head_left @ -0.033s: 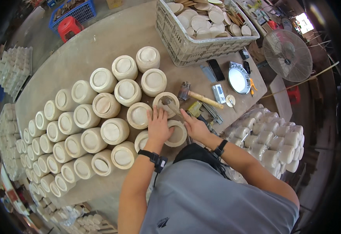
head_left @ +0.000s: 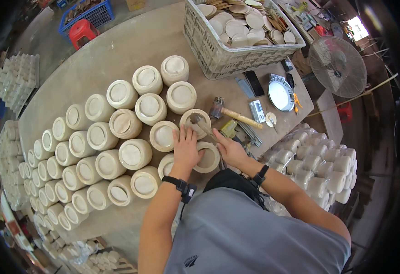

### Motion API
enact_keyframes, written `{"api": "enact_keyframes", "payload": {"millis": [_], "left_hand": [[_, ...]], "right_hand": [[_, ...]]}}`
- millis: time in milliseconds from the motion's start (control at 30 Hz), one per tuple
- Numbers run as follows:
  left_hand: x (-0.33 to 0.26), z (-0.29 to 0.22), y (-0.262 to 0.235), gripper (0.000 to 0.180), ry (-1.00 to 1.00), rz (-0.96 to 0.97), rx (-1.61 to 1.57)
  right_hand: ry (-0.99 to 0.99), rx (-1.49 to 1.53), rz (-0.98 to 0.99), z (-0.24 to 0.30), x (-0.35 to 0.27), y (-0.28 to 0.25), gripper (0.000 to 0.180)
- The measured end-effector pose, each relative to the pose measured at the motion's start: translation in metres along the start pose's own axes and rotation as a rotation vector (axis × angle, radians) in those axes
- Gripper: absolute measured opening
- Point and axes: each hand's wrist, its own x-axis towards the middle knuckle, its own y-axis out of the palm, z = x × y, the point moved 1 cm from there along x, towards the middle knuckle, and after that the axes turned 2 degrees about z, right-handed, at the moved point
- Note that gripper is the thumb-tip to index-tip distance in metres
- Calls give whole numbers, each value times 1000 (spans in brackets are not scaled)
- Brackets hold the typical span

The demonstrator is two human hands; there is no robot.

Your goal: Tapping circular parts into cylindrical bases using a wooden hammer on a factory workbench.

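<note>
Well left of the work pot, toward the person's body, a pot with a skewed disc [head_left: 119,194] shows a gap along one edge; handled roughly, that disc could probably tip further in. Just left of the work pot, a neighbour pot [head_left: 162,135] stands so close that a sideways nudge might travel along the row

The left hand [head_left: 187,150] lies on the near-left of the work pot, fingers stretched out and gripping nothing that I can make out. The work pot [head_left: 206,118] stands upright on the worktop [head_left: 131,50], a hammer [head_left: 202,123] slanting into its mouth; whether a disc sits level beneath the head, I cannot tell. A glancing blow could chip the rim or catch those fingertips

On the near-right of the work pot, an open-looking pot [head_left: 209,158] might be knocked by a low swing. The right hand [head_left: 233,151], right of the work pot, is closed around the hammer's handle; a loose hold could let it twist. A green tool [head_left: 228,129] and a spare mallet [head_left: 238,116] lie near, right of the work pot, where a wide elbow or wrist might snag them
</note>
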Motion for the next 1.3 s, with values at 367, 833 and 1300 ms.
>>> {"api": "enact_keyframes", "payload": {"millis": [367,833,1300], "left_hand": [[-33,24,5,102,41,-278,-193],[-162,51,24,120,-276,-259,-251],[-157,50,25,120,-293,-308,-240]], "right_hand": [[-10,146,-43,-1,-22,-17,66],[-297,190,254,56,-69,1,65],[-303,54,173,56,-82,36,66]]}}
